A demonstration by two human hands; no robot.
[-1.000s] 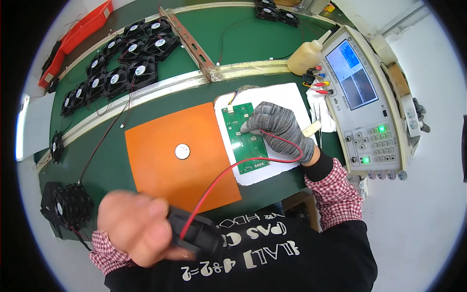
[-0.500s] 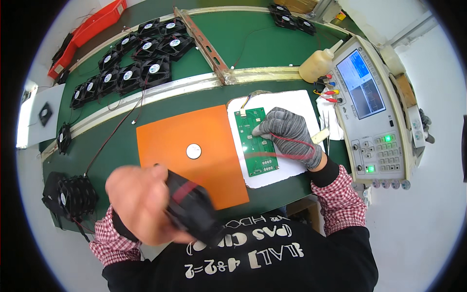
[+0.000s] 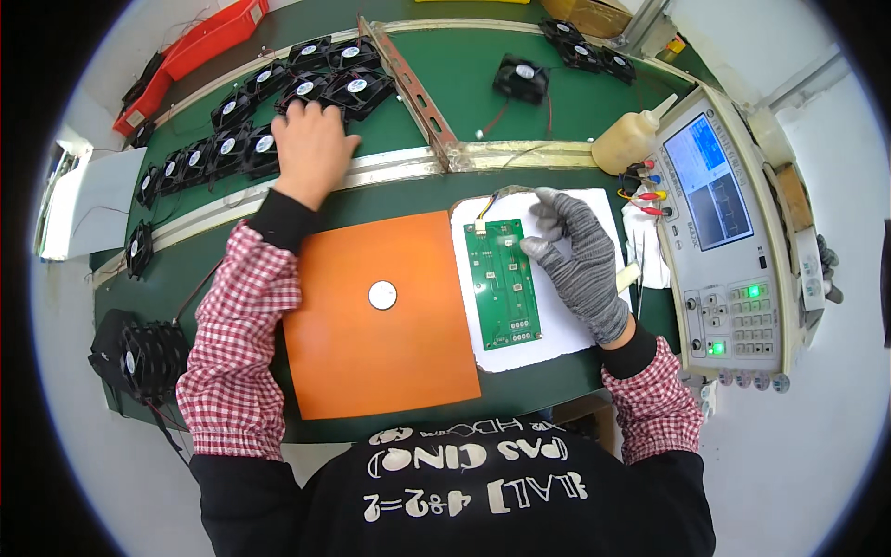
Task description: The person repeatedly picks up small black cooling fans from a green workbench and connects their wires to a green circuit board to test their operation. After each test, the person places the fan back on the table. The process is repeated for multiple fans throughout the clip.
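My bare left hand [image 3: 316, 153] reaches over the group of black cooling fans [image 3: 355, 85] at the far left. Its fingers are apart, with the thumb out to the right; the fingertips meet a fan's near edge, and I cannot tell whether they touch it. My right hand [image 3: 583, 269], in a grey knit glove, hovers at the right edge of a green circuit board [image 3: 501, 288]. Its thumb and fingers are apart with nothing seen between them. The board lies on a white pad [image 3: 566, 339], a cable plugged in at its top.
An orange sheet [image 3: 380, 362] bears a round white disc [image 3: 382, 295]. A single fan [image 3: 522, 78] lies beyond the metal rail [image 3: 520, 158]. On the right stand a bench instrument [image 3: 724, 232] and a yellowish squeeze bottle [image 3: 626, 141]. Stacked fans [image 3: 153, 362] sit at left.
The fan in my left hand is gone from it; a single fan now lies beyond the rail. My left hand has moved up to the fan group. My right fingers have lifted and opened; the red wire is gone.
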